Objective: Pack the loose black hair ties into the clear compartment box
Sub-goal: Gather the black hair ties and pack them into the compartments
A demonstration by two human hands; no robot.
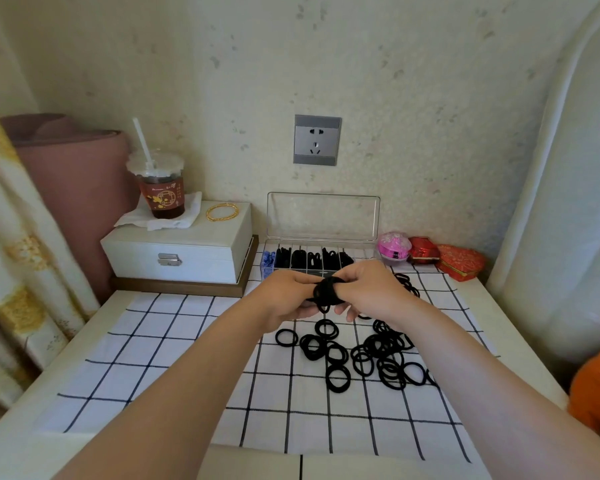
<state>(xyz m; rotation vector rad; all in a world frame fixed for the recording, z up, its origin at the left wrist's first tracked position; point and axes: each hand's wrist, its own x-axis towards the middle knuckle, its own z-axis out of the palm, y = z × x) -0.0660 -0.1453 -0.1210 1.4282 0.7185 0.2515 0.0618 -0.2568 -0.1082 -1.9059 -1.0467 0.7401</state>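
Hands: L hand [284, 294] & R hand [369, 289] clamp fingers on bundle of black hair ties [326, 291], fingertips hidden; loose hair ties [364, 355] at 6 o'clock; clear compartment box [323, 216] at 12, front edge occluded.

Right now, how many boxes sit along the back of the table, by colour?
Clear plastic compartment box: 1
White latched jewellery box: 1
Pink round trinket box: 1
Red brocade gift boxes: 2
Total: 5

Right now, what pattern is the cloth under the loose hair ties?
The cloth is white with a grid of thin black lines; the head view shows it.
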